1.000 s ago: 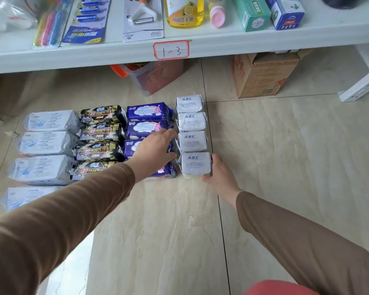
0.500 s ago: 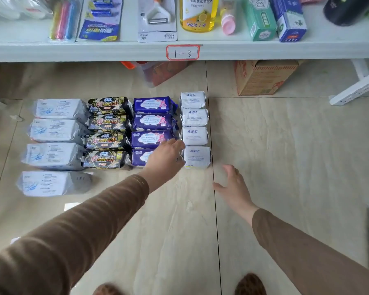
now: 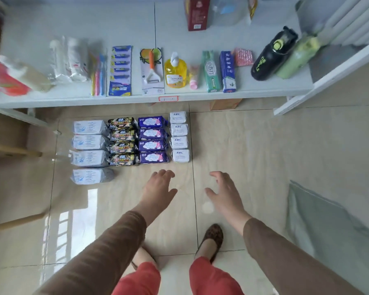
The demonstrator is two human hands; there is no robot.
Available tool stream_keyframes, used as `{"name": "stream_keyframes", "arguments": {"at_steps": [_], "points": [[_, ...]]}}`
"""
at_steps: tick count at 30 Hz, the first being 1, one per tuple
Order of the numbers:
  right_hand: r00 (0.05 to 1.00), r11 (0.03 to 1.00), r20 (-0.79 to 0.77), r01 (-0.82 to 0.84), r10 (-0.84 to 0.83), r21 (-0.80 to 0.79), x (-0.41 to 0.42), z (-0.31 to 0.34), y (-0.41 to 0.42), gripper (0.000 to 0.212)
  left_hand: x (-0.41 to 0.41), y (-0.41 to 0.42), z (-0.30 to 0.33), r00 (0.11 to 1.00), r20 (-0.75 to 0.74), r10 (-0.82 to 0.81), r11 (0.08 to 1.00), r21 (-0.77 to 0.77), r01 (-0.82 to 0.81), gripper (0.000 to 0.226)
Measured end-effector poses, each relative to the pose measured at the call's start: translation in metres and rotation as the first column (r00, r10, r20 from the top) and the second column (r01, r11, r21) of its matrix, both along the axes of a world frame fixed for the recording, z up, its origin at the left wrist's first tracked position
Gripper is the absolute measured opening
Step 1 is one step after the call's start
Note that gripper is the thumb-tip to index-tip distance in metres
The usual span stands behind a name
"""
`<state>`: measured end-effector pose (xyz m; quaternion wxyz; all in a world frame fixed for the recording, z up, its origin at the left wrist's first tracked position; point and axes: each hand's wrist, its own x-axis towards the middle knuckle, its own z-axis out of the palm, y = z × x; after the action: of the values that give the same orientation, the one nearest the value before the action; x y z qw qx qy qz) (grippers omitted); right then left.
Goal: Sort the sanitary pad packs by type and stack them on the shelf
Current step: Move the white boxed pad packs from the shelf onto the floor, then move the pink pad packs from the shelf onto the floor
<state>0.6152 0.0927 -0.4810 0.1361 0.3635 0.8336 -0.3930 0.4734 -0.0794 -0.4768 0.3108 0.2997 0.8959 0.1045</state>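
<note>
Both hands hang over the bare floor tiles [image 3: 254,150], holding nothing. The left hand [image 3: 159,188] is loose, its fingers slightly bent and spread; the right hand [image 3: 224,192] is the same, thumb out to the side, fingers relaxed.

Just ahead of the left hand's fingertips, apart from them, lie the sanitary pad packs in four columns on the floor. Straight ahead sit the purple packs [image 3: 152,139]. To their right stand the small white ABC packs [image 3: 179,137], ahead and left of the right hand. Further left run the black packs [image 3: 123,141], then the large pale packs [image 3: 90,150], whose nearest one lies alone, level with the left hand's fingers.

Beyond the packs stands the white shelf [image 3: 264,90], carrying a yellow bottle [image 3: 175,71] and boxed goods.
</note>
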Motion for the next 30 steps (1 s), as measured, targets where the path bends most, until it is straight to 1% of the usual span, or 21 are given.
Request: {"name": "stream_keyframes", "arguments": {"at_steps": [3, 8, 10, 13, 16, 21, 25, 30], "points": [[0.996, 0.995, -0.021, -0.086, 0.087, 0.059, -0.002, 0.098, 0.027, 0.045, -0.009, 0.03, 0.096, 0.997, -0.042, -0.059, 0.998, -0.02, 0.058, 0.048], [0.968, 0.951, -0.07, -0.22, 0.24, 0.217, -0.018, 0.255, 0.083, 0.041, -0.022, 0.081, 0.248, 0.978, -0.187, -0.088, 0.994, 0.052, 0.1, 0.048], [0.954, 0.924, -0.08, -0.257, 0.29, 0.283, -0.027, 0.306, 0.102, 0.04, -0.026, 0.095, 0.296, 0.963, -0.256, -0.083, 0.991, 0.081, 0.107, 0.05], [0.936, 0.898, -0.139, -0.256, 0.322, 0.358, -0.046, 0.363, 0.122, 0.039, -0.037, 0.107, 0.349, 0.94, -0.335, -0.057, 0.983, 0.145, 0.111, 0.05], [0.908, 0.884, -0.217, -0.258, 0.36, 0.389, -0.072, 0.399, 0.134, 0.038, -0.055, 0.111, 0.383, 0.922, -0.388, -0.016, 0.971, 0.213, 0.106, 0.05], [0.871, 0.854, -0.271, -0.261, 0.409, 0.451, -0.137, 0.436, 0.157, 0.04, -0.106, 0.128, 0.416, 0.9, -0.434, 0.044, 0.954, 0.286, 0.091, 0.048], [0.878, 0.873, -0.311, -0.207, 0.365, 0.442, -0.183, 0.454, 0.182, 0.041, -0.154, 0.151, 0.429, 0.904, -0.419, 0.089, 0.934, 0.35, 0.07, 0.048], [0.883, 0.903, -0.356, -0.15, 0.305, 0.402, -0.22, 0.459, 0.209, 0.043, -0.204, 0.181, 0.44, 0.921, -0.381, 0.083, 0.921, 0.381, 0.075, 0.048]]}}
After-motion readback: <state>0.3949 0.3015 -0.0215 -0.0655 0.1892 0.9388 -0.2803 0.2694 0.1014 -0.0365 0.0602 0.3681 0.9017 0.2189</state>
